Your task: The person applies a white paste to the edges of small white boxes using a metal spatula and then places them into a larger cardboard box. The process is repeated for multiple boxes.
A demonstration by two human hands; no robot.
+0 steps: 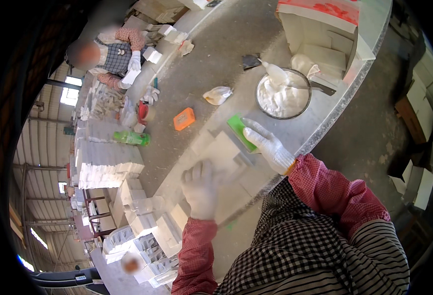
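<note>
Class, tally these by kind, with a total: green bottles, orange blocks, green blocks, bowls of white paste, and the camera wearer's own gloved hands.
Green bottle: 1
Orange block: 1
Green block: 1
Bowl of white paste: 1
Wearer's hands, left hand and right hand: 2
Total: 6

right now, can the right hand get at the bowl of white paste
Likely yes: the bowl of white paste sits just beyond the right hand with nothing seen between them, though that hand appears to hold a green block.
</note>
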